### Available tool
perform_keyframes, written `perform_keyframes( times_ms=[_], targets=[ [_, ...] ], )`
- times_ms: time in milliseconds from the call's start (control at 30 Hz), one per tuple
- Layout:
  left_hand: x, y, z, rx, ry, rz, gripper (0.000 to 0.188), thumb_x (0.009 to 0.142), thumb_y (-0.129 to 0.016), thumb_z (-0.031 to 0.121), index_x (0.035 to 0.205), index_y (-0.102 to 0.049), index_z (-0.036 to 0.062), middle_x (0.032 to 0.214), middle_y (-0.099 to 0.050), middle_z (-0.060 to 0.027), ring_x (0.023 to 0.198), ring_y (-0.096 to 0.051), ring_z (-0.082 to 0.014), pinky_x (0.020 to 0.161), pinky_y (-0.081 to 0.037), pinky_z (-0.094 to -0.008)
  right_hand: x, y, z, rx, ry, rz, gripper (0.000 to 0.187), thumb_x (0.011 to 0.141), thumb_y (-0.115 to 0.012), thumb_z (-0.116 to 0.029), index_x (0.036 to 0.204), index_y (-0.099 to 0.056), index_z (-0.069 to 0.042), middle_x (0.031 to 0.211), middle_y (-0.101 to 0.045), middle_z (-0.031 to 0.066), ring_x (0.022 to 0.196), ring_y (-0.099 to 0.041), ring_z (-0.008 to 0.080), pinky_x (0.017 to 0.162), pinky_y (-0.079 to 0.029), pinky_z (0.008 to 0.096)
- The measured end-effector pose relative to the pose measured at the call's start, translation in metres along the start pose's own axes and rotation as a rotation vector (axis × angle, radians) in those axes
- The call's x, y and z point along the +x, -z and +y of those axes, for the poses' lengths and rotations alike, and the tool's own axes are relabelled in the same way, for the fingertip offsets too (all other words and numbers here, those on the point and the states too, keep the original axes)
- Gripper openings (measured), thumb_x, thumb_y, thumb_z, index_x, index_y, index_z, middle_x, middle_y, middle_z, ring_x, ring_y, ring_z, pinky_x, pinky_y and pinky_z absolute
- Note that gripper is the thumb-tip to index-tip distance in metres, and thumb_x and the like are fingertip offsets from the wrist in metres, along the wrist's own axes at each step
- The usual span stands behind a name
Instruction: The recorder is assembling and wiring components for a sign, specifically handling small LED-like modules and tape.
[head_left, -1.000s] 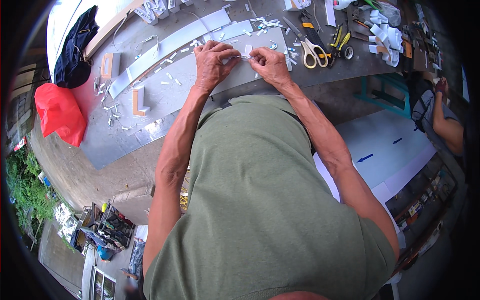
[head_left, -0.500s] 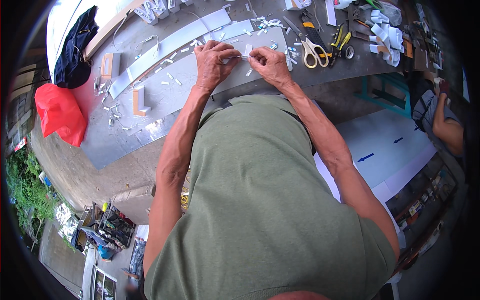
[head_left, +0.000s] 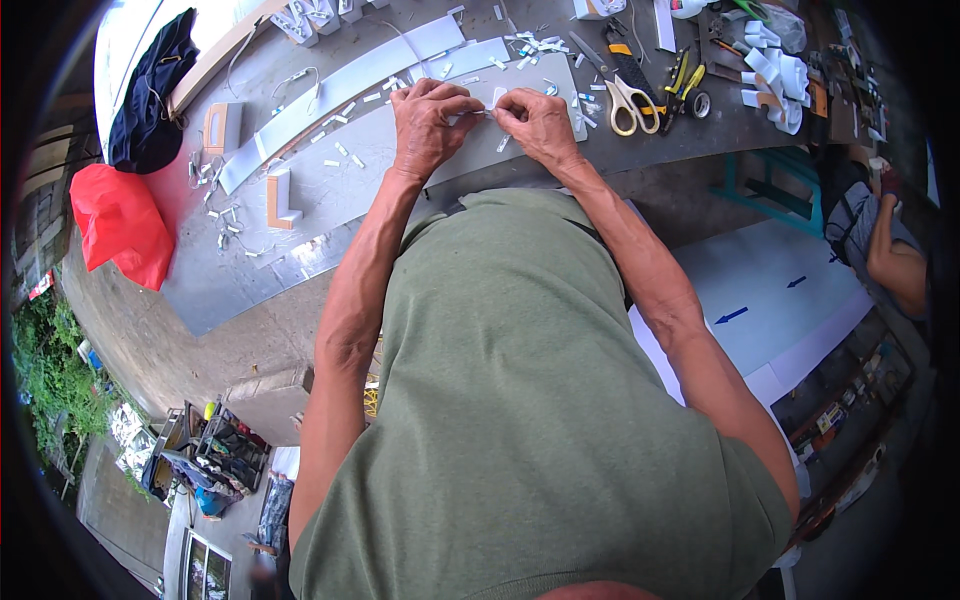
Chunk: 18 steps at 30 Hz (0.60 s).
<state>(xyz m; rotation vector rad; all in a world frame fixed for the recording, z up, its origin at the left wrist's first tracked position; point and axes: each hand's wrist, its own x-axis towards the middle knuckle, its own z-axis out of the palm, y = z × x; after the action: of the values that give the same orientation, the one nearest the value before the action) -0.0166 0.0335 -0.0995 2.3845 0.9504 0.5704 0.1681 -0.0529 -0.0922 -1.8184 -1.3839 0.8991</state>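
My left hand (head_left: 432,125) and my right hand (head_left: 538,125) meet above the far side of the grey workbench (head_left: 220,290). Both are closed in a pinch, fingertips almost together, around something thin and pale, too small to name. A small white piece (head_left: 498,94) shows just beyond the fingertips, partly covered by the right hand. Beneath the hands lies a light grey sheet (head_left: 375,185) strewn with small white modules (head_left: 341,149). One small white module (head_left: 502,144) rests just below my right fingers.
Scissors (head_left: 632,107), yellow-handled pliers (head_left: 684,80) and a tape roll (head_left: 700,103) lie to the right. At the left are white-and-tan channel pieces (head_left: 281,200), a red bag (head_left: 115,225) and a dark cap (head_left: 152,95). Another person's arm (head_left: 892,250) shows at far right.
My right hand has shifted slightly left, closer to my left hand, and now covers more of the small white piece. The left hand keeps its pinch in nearly the same place.
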Motion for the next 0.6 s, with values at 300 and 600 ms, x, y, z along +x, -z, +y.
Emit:
perform_keyframes(
  times_ms=[300, 600],
  targets=[
    [0.0, 0.011, 0.0, -0.098, 0.075, -0.096, 0.043, 0.075, -0.084, 0.021, 0.116, -0.075, 0.0265, 0.102, -0.074, 0.0084, 0.103, -0.061, -0.0158, 0.094, -0.034, -0.0379, 0.006, 0.002, -0.002, 0.019, -0.063, -0.021, 0.013, 0.083, -0.073, -0.016, 0.088, -0.074, -0.004, 0.079, -0.073, 0.0105, 0.069, -0.069, 0.0235, 0.069, -0.054, 0.0356],
    [0.011, 0.006, -0.004, -0.18, 0.258, -0.116, 0.032, 0.08, -0.083, 0.02, 0.111, -0.077, 0.0182, 0.097, -0.077, -0.0006, 0.093, -0.066, -0.0198, 0.09, -0.045, -0.0366, 0.028, 0.012, -0.01, -0.105, -0.219, -0.189, 0.017, 0.077, -0.075, -0.018, 0.085, -0.077, -0.004, 0.076, -0.074, 0.0137, 0.073, -0.073, 0.0249, 0.073, -0.057, 0.0361]
  ],
)
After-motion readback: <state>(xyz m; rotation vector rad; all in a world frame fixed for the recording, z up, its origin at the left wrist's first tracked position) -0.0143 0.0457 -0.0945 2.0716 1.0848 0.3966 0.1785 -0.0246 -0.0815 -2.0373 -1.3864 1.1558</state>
